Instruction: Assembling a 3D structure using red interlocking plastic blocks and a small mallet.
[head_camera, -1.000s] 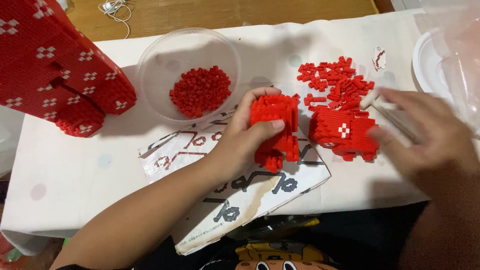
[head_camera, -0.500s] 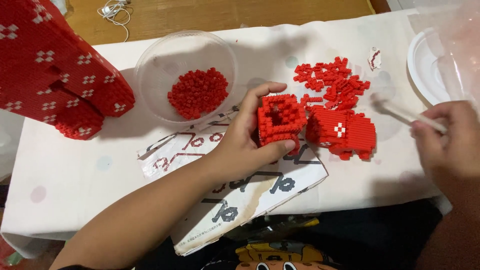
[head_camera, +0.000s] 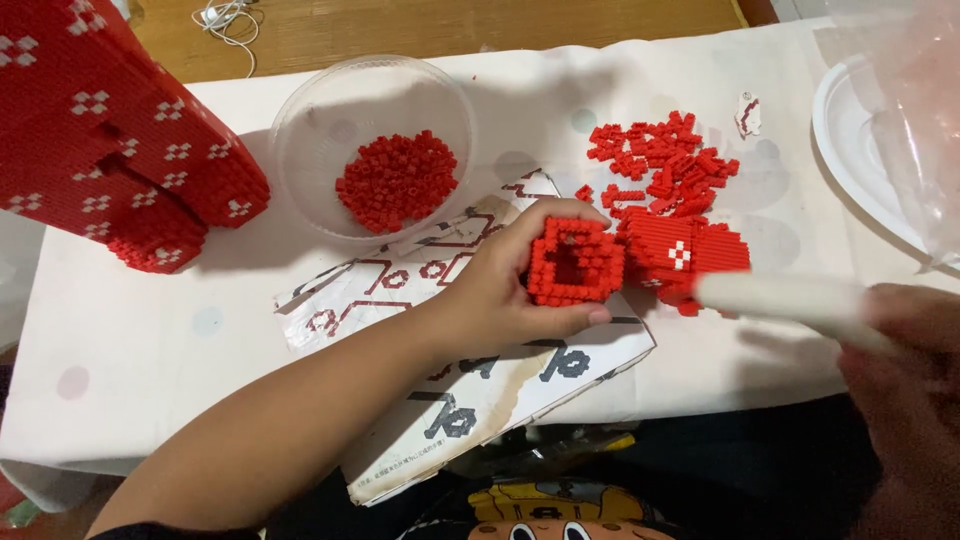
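My left hand (head_camera: 500, 290) grips a small hollow red block piece (head_camera: 575, 262), its square opening turned up toward me, above the printed instruction sheet (head_camera: 480, 380). Right beside it lies a larger red block assembly (head_camera: 685, 252) with a small white cross pattern. My right hand (head_camera: 900, 350), blurred at the right edge, holds a white stick-like tool (head_camera: 780, 297) whose tip points left toward that assembly. A heap of loose red block pieces (head_camera: 660, 165) lies just beyond the assembly.
A clear plastic bowl (head_camera: 300, 130) holds small red bricks (head_camera: 397, 180). A large red block model with white crosses (head_camera: 110, 140) stands at the far left. A white plate (head_camera: 850, 140) and clear plastic bag (head_camera: 910, 90) sit at the right. A white cloth (head_camera: 150, 330) covers the table.
My left hand has turned the red piece so its hollow opening faces up. My right hand dropped lower and nearer, swinging the white tool's tip leftward toward the assembly.
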